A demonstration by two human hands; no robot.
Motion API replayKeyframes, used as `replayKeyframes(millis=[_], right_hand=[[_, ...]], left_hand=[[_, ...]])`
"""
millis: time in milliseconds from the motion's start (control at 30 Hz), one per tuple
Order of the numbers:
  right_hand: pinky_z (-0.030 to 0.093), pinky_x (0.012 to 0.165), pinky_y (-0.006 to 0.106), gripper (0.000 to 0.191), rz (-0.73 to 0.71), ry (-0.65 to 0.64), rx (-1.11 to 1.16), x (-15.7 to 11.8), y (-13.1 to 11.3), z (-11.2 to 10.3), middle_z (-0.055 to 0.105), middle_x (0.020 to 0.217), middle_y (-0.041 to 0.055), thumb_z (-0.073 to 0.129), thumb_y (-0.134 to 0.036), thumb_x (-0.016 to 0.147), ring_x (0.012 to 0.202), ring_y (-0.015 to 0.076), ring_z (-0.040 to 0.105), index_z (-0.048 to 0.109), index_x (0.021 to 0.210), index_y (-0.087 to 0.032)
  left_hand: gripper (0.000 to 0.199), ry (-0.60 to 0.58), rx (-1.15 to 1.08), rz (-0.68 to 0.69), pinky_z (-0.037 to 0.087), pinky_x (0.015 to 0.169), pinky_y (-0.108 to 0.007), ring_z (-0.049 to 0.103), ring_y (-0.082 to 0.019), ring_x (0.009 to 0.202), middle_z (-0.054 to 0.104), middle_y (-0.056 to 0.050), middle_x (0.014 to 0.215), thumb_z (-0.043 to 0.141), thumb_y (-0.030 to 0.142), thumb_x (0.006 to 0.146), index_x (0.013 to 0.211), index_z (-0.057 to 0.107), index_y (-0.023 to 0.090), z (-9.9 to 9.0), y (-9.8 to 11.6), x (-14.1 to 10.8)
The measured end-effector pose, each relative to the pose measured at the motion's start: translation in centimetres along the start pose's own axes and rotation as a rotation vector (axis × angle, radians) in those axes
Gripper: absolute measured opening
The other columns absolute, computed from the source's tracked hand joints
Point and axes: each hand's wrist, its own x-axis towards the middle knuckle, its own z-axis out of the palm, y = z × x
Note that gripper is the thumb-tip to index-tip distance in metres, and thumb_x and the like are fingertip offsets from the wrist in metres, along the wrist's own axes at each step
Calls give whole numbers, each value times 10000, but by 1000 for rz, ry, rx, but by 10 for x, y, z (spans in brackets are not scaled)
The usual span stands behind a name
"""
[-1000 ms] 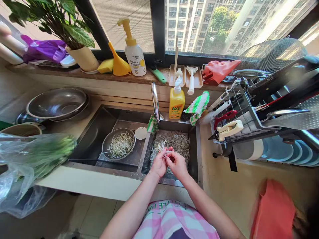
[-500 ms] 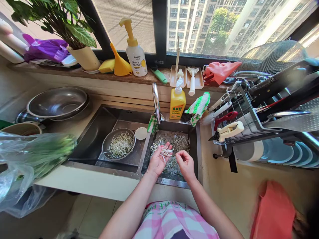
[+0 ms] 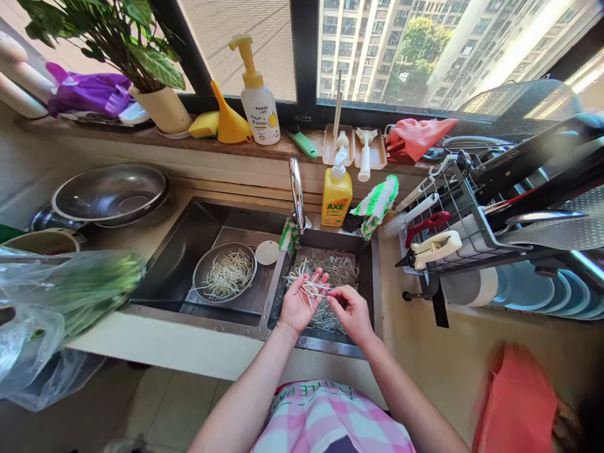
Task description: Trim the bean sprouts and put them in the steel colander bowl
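Left hand (image 3: 298, 306): fingers (image 3: 311, 275) loosely spread, cradling pale bean sprouts (image 3: 307, 285)
Right hand (image 3: 350, 313): fingertips (image 3: 330, 294) pinched together, anything held too small to tell
Steel bowl (image 3: 224, 274): 9 o'clock, heaped sprouts
Yellow AXE bottle (image 3: 336, 198): 12 o'clock

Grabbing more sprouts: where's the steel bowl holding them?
In the head view, the steel bowl sits in the sink's left basin, just left of the small white disc.
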Motion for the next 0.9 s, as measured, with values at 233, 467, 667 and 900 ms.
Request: replayKeyframes(millis=[233, 467, 667, 900], right_hand=[[412, 531, 215, 193, -104, 10, 6, 9, -5, -4, 504, 812, 36, 490, -167, 777, 658, 115, 493, 628, 908, -201], [442, 586, 227, 170, -76, -157, 51, 15, -8, -12, 602, 785, 38, 484, -217, 807, 663, 127, 548, 624, 900, -185], [433, 604, 220, 137, -118, -189, -116, 15, -8, -16, 600, 794, 31, 511, -230, 802, 674, 127, 553, 617, 882, -200], [413, 594, 201, 106, -184, -178, -281, 13, -8, -17, 550, 817, 31, 495, -220, 815, 679, 115, 533, 601, 813, -208]], left_hand=[[225, -72, -16, -68, 413, 884, -426, 453, -266, 1152, 588, -66, 1131, 418, 260, 835, 795, 613, 154, -1, -4, -2], [233, -101, -12, -116, 409, 882, -408, 478, -254, 1126, 581, -78, 1143, 418, 252, 830, 774, 621, 152, -2, -4, -4], [245, -130, -18, -145, 413, 857, -376, 462, -265, 1140, 553, -104, 1177, 410, 258, 829, 762, 611, 135, 1, -5, -4], [264, -128, -34, -167, 418, 835, -358, 520, -238, 1065, 558, -111, 1172, 390, 263, 838, 787, 617, 139, 2, -7, -3]])
